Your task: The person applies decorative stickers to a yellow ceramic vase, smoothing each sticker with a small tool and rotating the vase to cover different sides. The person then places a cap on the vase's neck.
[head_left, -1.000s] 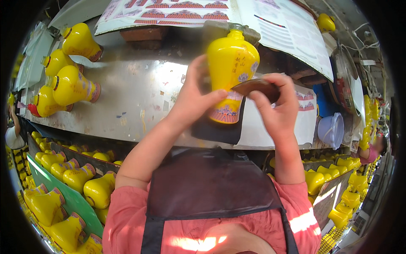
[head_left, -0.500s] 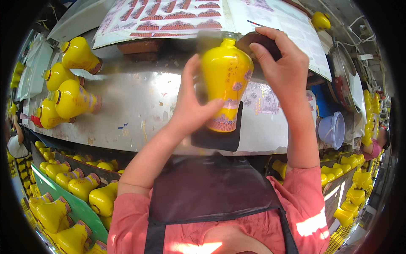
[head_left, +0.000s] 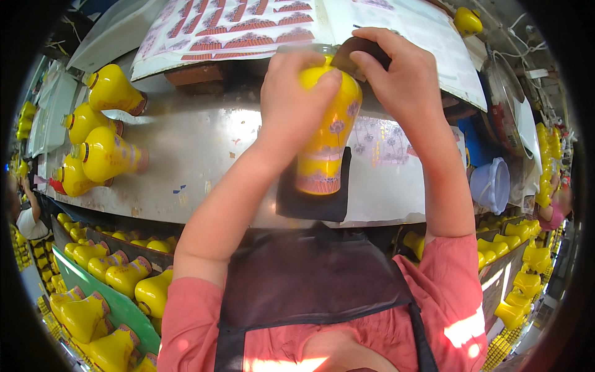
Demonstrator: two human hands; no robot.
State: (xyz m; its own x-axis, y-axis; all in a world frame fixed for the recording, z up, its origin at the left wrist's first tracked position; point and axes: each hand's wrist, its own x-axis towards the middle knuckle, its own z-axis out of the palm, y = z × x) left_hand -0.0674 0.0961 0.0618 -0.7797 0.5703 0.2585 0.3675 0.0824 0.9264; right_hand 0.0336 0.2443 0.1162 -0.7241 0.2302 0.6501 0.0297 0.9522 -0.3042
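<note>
A glossy yellow bottle with purple flower pictures and a patterned band near its base is in front of me, its base over a black pad. My left hand wraps round the bottle's neck and shoulder, thumb across the front; its fingers are partly hidden behind. In my right hand, a dark brown flat scraper-like piece is pinched between thumb and fingers. Its edge meets the right of the bottle's neck and shoulder.
Sheets of printed purple and red decals lie at the back of the metal table. Several yellow bottles lie at the left. A pale bucket hangs at the right edge. Crates of bottles flank me.
My left hand has moved up from the bottle's lower left side to its neck and shoulder. The bottle has turned slightly, hiding its lettering. My right hand and the scraper have shifted slightly left.
</note>
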